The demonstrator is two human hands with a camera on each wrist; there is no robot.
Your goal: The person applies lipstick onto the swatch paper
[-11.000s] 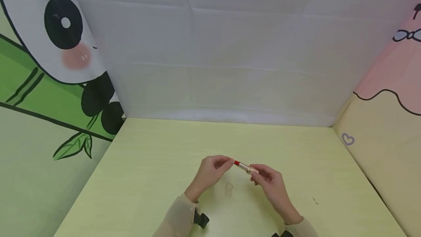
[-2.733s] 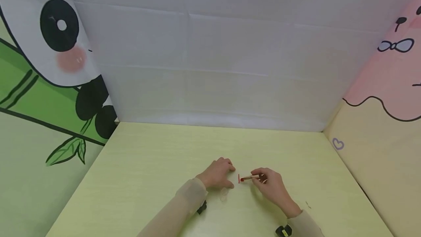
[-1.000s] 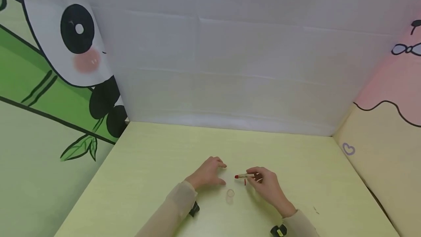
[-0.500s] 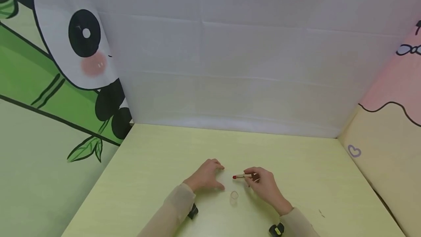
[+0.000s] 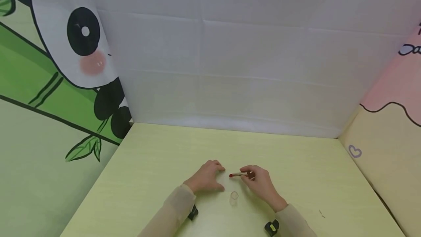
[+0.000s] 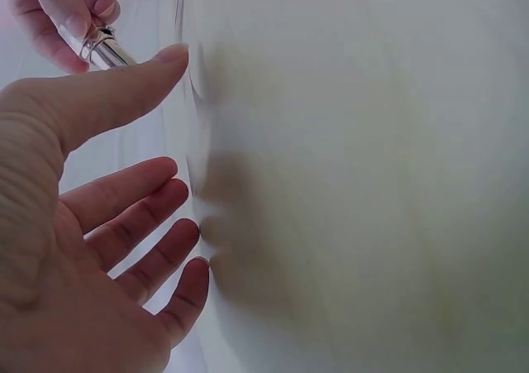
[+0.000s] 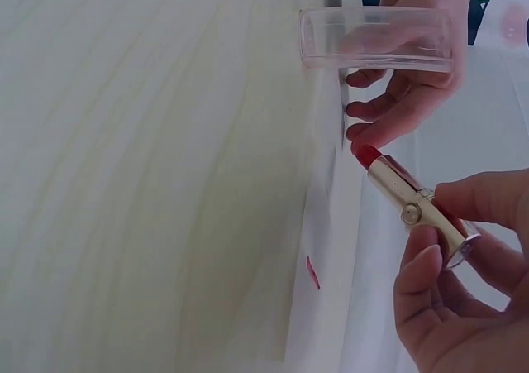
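Note:
My right hand (image 5: pixel 261 184) pinches a gold lipstick (image 7: pixel 409 199) between thumb and fingers. Its red tip points left, toward my left hand, just above a thin white sheet (image 7: pixel 318 224). On that sheet the right wrist view shows a short red mark (image 7: pixel 312 272), which my right hand hides in the head view. My left hand (image 5: pixel 206 176) has its thumb and fingers spread, and its fingertips (image 6: pixel 197 228) touch down at the sheet. Between the hands, nearer to me, a clear cylindrical cap (image 5: pixel 234 197) stands upright on the table.
The pale yellow table (image 5: pixel 158 149) meets a white back wall (image 5: pixel 230 83). Printed side panels, a panda (image 5: pixel 85 47) on the left and a pink figure (image 5: pixel 394 76) on the right, flank it. A small dark fleck (image 5: pixel 322 214) lies at right.
Eleven seconds ago my left fingers were at the lipstick's tip; they moved down to the sheet. A red stroke appeared by 2.7 seconds ago. Since then the lipstick has shifted left, past the stroke.

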